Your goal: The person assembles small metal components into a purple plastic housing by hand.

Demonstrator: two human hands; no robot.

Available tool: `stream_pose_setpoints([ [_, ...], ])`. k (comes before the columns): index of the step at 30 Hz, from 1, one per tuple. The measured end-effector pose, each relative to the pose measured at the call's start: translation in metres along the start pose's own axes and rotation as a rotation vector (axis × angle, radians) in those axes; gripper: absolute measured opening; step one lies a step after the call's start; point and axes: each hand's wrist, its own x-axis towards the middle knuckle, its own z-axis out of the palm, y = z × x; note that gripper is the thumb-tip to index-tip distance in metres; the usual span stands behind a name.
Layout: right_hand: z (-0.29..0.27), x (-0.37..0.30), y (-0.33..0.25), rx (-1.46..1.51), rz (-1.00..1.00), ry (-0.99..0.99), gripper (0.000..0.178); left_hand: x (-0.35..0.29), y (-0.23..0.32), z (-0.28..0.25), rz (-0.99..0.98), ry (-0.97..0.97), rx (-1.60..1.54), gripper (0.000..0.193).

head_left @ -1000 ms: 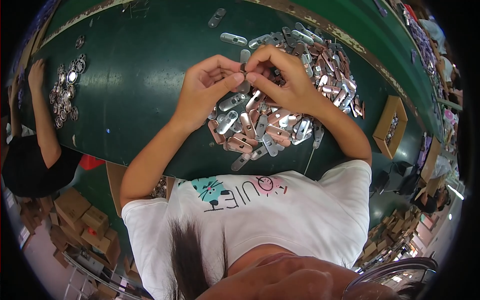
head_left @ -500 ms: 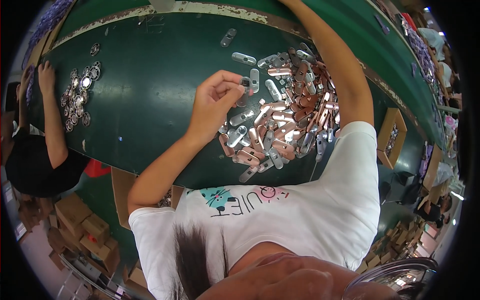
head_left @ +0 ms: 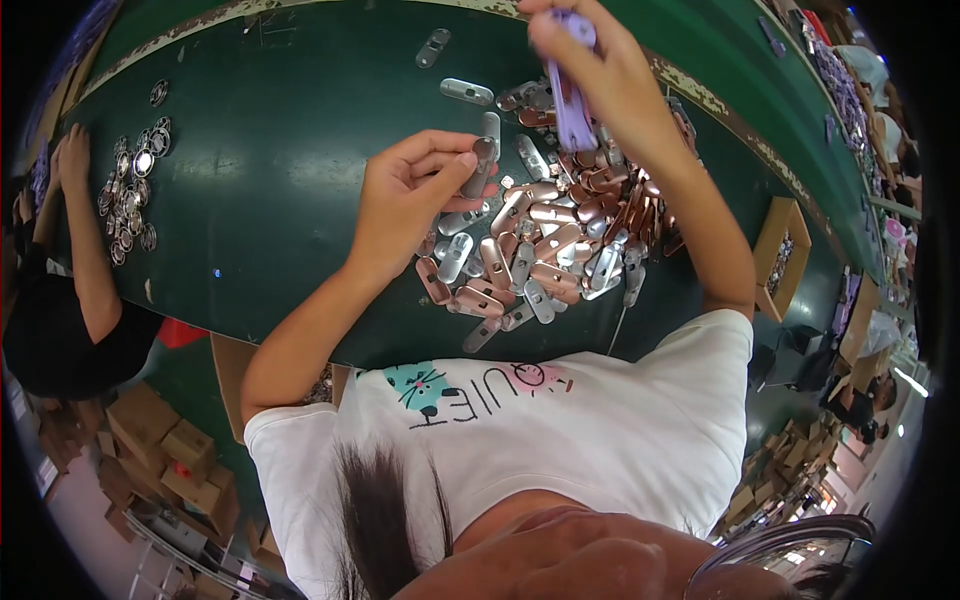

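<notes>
My left hand [head_left: 398, 205] is closed, pinching an oblong grey metal plate [head_left: 482, 168] between thumb and fingers at the left side of a pile. In my right hand [head_left: 622, 88] is a long purple plastic part [head_left: 572, 112], held over the far side of that pile and a little blurred. The pile holds several rounded oblong metal plates, some copper-coloured [head_left: 495, 262] and some silver [head_left: 456, 256], many with a small square hole. Beyond my left hand, a silver plate [head_left: 466, 91] and a darker plate [head_left: 433, 47] lie apart from the rest.
Several round, ring-like metal parts [head_left: 130, 195] lie at the left of the green table [head_left: 270, 170]. A co-worker's arm [head_left: 90, 245] rests beside them. A cardboard box [head_left: 230, 378] stands by the near edge, and another box [head_left: 783, 262] with small parts stands at the right.
My right hand, out of sight beyond the far edge before, has come back over the pile with the purple part. My left hand keeps its plate, now turned more fully into view.
</notes>
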Motion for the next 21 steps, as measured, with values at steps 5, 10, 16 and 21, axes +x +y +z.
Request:
stream_pose_setpoints([
  [5, 0.005, -0.037, 0.000, -0.015, -0.012, -0.073, 0.029, 0.001, -0.005, 0.004, -0.042, -0.056, -0.078, 0.028],
  [10, 0.011, -0.046, -0.010, 0.205, 0.185, -0.033, 0.032, 0.000, -0.005, 0.004, -0.061, -0.056, -0.103, 0.028],
  [16, 0.027, -0.055, 0.003, -0.245, -0.134, -0.096, 0.039, -0.005, -0.005, 0.008, -0.099, -0.119, -0.326, 0.033],
  [21, 0.027, -0.052, 0.014, -0.242, -0.097, -0.117, 0.039, -0.005, -0.006, 0.009, -0.104, -0.135, -0.307, 0.034],
])
